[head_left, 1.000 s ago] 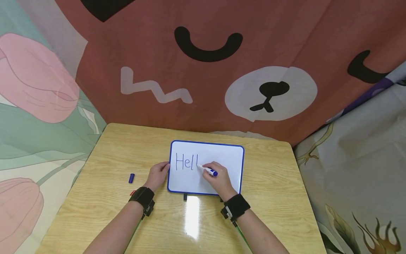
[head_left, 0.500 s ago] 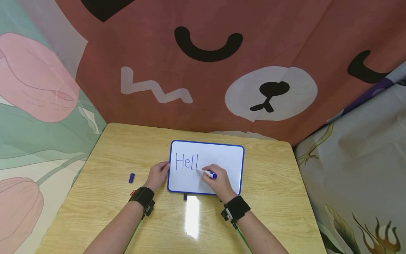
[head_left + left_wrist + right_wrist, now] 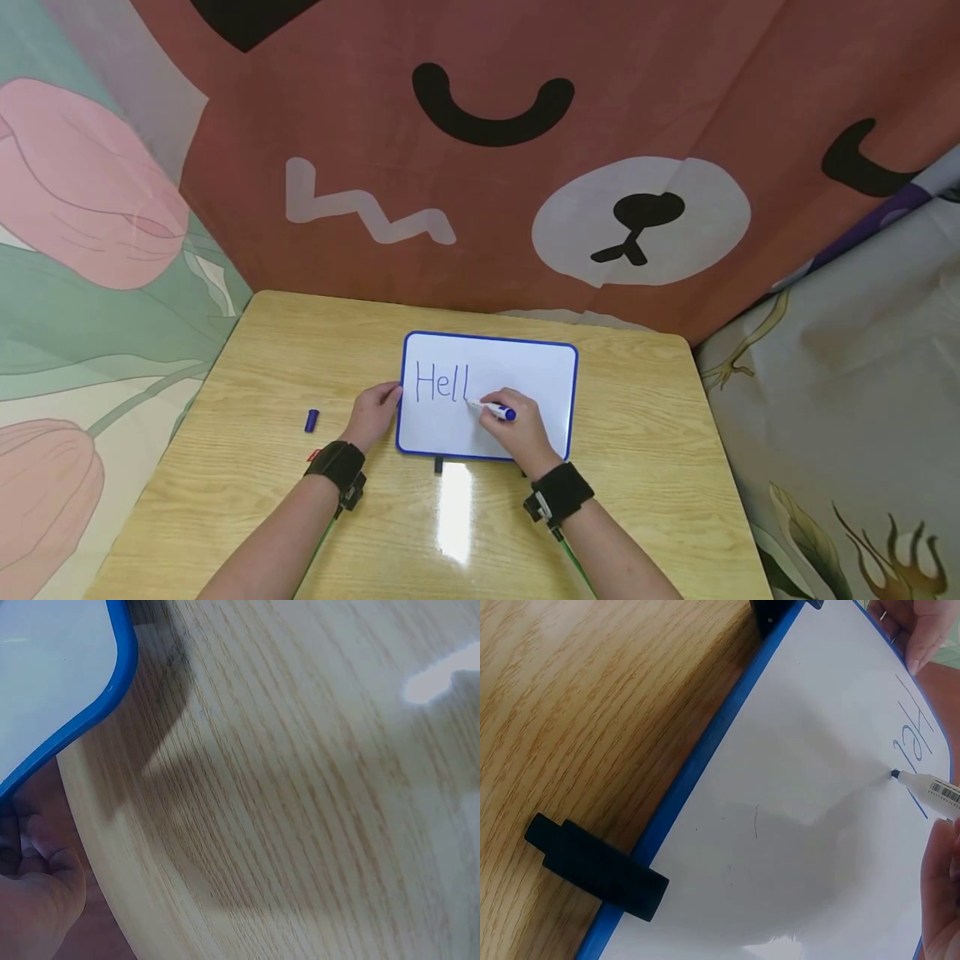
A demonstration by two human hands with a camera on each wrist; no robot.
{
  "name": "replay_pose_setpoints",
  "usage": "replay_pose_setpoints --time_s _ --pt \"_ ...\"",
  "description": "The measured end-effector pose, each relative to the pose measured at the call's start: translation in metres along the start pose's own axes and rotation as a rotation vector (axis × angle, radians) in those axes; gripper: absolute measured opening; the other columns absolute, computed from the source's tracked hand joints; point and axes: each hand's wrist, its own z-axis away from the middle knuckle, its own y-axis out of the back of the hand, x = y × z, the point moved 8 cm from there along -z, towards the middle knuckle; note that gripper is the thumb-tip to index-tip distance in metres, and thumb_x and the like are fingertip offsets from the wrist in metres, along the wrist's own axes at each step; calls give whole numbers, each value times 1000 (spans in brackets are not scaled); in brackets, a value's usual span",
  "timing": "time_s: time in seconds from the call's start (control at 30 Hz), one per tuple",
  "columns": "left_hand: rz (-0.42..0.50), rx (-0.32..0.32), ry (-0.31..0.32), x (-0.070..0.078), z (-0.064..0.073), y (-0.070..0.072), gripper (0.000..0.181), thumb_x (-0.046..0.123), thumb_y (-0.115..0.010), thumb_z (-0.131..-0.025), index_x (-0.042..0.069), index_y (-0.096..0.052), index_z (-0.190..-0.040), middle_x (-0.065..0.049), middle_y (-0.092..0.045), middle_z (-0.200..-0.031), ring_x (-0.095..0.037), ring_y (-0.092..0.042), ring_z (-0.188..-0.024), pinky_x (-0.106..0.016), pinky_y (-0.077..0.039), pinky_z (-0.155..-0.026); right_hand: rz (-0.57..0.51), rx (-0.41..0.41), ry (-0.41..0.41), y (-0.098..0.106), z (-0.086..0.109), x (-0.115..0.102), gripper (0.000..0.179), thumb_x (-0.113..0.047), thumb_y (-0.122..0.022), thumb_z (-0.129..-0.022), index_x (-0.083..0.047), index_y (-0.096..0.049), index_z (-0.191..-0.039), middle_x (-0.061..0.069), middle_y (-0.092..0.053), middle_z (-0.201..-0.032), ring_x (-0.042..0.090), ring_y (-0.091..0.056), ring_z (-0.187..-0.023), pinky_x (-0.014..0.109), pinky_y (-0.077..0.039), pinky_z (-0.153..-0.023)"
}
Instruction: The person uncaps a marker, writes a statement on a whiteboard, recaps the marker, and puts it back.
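Observation:
A small whiteboard [image 3: 435,429] with a blue frame stands on the table, bearing the blue handwritten letters "Hell". My right hand [image 3: 519,427] pinches a white marker [image 3: 495,409] with a blue end between thumb and fingers. In the right wrist view, the marker's dark tip meets the board at the foot of the last "l". At the board's left edge, my left hand [image 3: 371,415] grips the frame, thumb toward the front and fingers partly hidden behind. The left wrist view catches part of that hand [image 3: 41,900] beside the blue frame [image 3: 94,709].
A blue marker cap [image 3: 311,421] lies on the wooden table [image 3: 285,517], left of my left hand. Dark feet [image 3: 438,464] clip onto the board's lower edge. Behind the table hangs a brown printed curtain [image 3: 495,267], with patterned cloth on both sides.
The right hand has drawn the marker down, lengthening the second "l", then shifted slightly right, adding a small curve at its foot. The left hand and the board have stayed put.

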Motion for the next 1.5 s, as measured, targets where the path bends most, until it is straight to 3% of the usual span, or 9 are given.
replay_pose_setpoints --time_s 0.3,0.47,0.6,0.87,1.2,1.5 --pt "-4 -2 17 -3 -1 0 36 21 -47 -100 -2 -57 -126 -20 -59 -127 -31 -56 -118 -43 -49 -96 -2 47 30 5 0 -2 10 -5 -67 -77 -7 -71 -86 1 -69 -82 7 -61 -75 20 -55 -66" --pt "-3 -5 15 -3 -1 0 36 20 -47 -100 -2 -57 -126 -20 -59 -127 -32 -56 -118 -44 -49 -96 -75 138 63 19 -1 -9 11 -1 -66 -79 -7 -71 -86 2 -67 -76 9 -56 -65 19 -48 -52" --pt "0 -2 10 -3 -1 0 36 20 -47 -100 -3 -57 -126 -20 -59 -127 -32 -55 -119 -44 -49 -97 -82 186 37 30 -2 -10 14 0 -68 -79 -9 -72 -89 2 -66 -76 9 -55 -66 18 -47 -51" --pt "14 -14 13 -3 -1 -1 37 21 -47 -100 -3 -56 -127 -20 -58 -128 -32 -55 -120 -43 -48 -98 -5 165 15 30 2 1 13 5 -68 -79 1 -71 -91 8 -65 -75 11 -52 -62 16 -44 -49" --pt "-1 -7 1 -1 0 0 37 21 -47 -100 -3 -57 -126 -21 -59 -127 -33 -55 -120 -44 -48 -98 -25 143 35 29 4 2 15 -6 -68 -84 -9 -72 -98 0 -66 -80 9 -54 -65 18 -47 -50" --pt "2 -11 10 -3 -1 0 37 23 -47 -100 -2 -57 -126 -20 -59 -128 -31 -55 -120 -44 -48 -98 -12 126 0 27 3 7 15 -6 -66 -85 -8 -72 -99 -2 -65 -82 10 -55 -67 19 -49 -51"
